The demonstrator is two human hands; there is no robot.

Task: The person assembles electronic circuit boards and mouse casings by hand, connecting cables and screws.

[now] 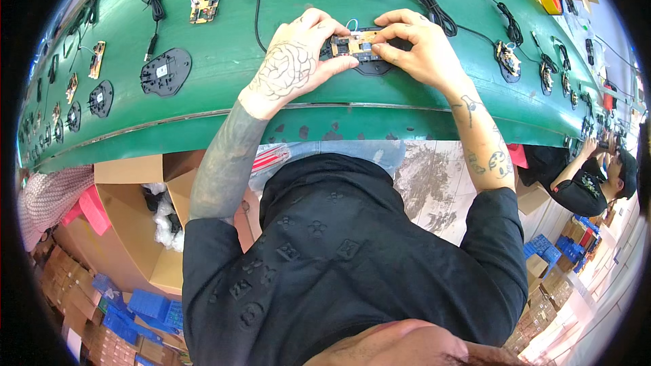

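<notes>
A tan circuit board [364, 37] with dark parts and a thin pale wire lies over a rounded black plastic base [373, 69] on the green work surface. My left hand [298, 54] pinches the board's left end between thumb and fingers. At the other end, my right hand [422, 49] grips the board with thumb and forefinger, its remaining fingers curled above. Much of the base is hidden under the board and my fingers. Behind my right hand lies a coiled black cable [434, 8], its plug pointing left.
To the left are another circuit board [207, 0], a black base [166, 72] and a coiled cable [154, 1]. Further right, a base with a board on it [507, 61] sits among several similar sets. An open cardboard box [135, 224] stands lower left; a co-worker [590, 179] is at the right.
</notes>
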